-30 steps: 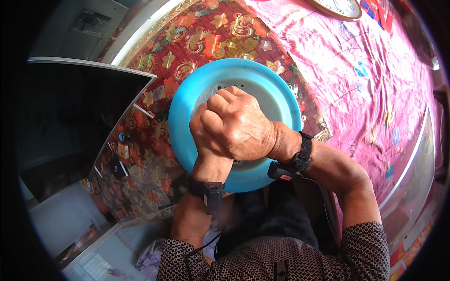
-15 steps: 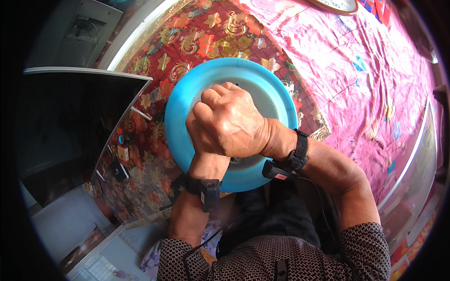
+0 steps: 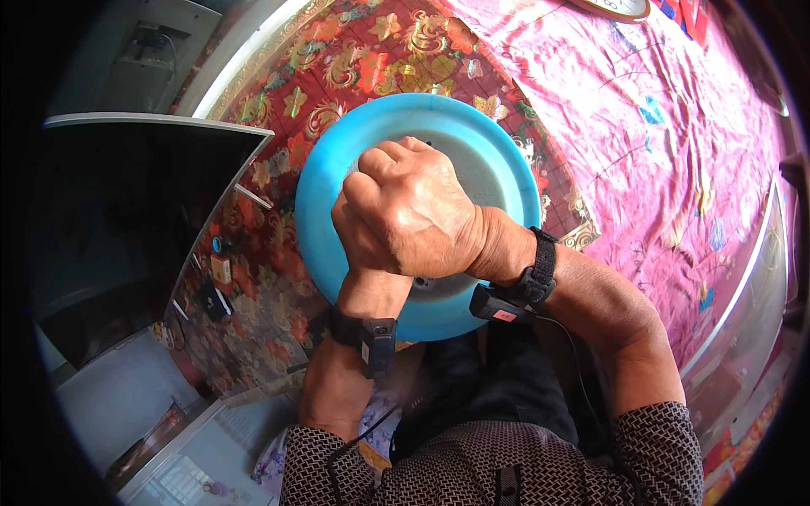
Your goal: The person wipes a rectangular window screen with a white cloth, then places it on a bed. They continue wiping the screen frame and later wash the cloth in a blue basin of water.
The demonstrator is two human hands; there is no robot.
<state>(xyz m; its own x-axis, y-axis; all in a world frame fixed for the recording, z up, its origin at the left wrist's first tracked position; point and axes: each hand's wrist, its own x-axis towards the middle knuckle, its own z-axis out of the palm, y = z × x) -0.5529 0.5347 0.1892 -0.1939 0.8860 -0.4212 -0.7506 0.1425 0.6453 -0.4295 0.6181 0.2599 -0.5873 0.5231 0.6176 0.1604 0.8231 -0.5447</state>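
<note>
A round blue basin (image 3: 318,253) holds greyish liquid with small dark specks, and my two hands are pressed together above it. On top lies my right hand (image 3: 418,207), its fingers curled in tightly; anything inside them is hidden. Beneath it sits my left hand (image 3: 353,232), mostly covered, so its fingers do not show. Both wrists carry black straps, each with a small dark device (image 3: 380,347) attached.
The basin stands on a red-and-gold floral sheet (image 3: 291,202). To the right spreads a crumpled pink cloth (image 3: 641,177), with a round clock (image 3: 620,7) at its far edge. A dark-screened monitor (image 3: 135,219) stands at left, near a small box (image 3: 221,270) and other small items.
The basin appears slightly higher and a touch larger in view. My hands stay pressed together, with the right still on top, and have shifted only a little up and left.
</note>
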